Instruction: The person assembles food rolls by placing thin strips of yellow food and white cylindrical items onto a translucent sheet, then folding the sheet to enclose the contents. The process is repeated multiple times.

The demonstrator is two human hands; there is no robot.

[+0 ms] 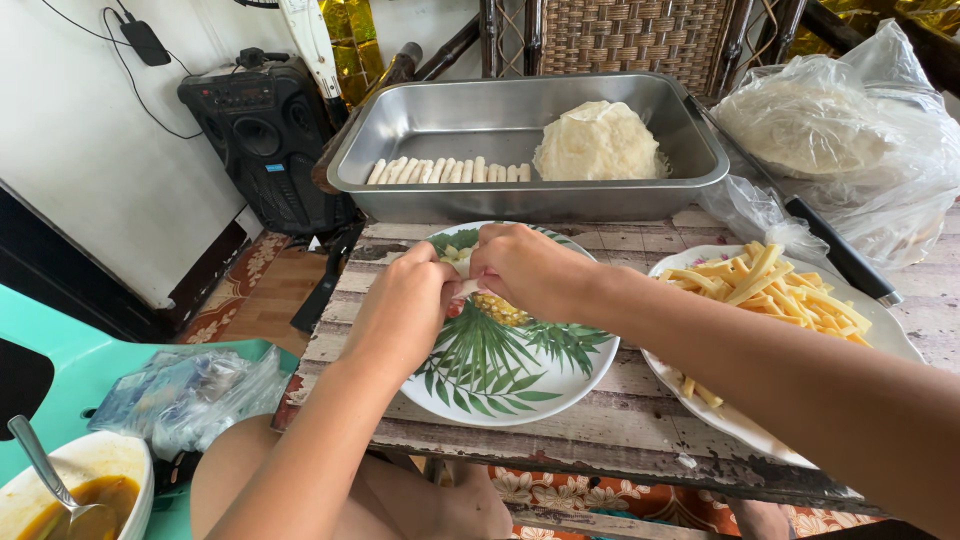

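We are working both hands over the round white plate printed with green palm leaves (500, 375), which we are taking as landmark; it is resting on the weathered, paint-flaked wooden worktop (640, 410). The left hand (405, 300) and right hand (525, 270) are meeting above the far half of the plate, fingertips pinched together on a small pale roll of thin wrapper (466, 289). Both grips are clenched on that roll; how much of it each one covers we cannot tell.

Handling, as we are judging it: the roll is looking light, soft and limp, the wrapper thin and likely to tear or unroll. We are reckoning it best held at its two ends with light fingertip pressure, not squeezed at the middle.

Counts:
- One roll in hand.
- Behind the plate, one rectangular steel tray (640, 180), holding one row of finished pale rolls (450, 171), roughly a dozen or more, exact number unclear, and one mound of thin white wrappers (597, 141).
- Right of the plate, one white plate (880, 325) carrying a heap of yellow cheese sticks (770, 285), too many to count.
- Behind that, one clear plastic bag of pale wrappers (830, 125).
- Left of the plate and nearer to us, one white bowl of brown sauce (80, 490) with one metal spoon (45, 465).
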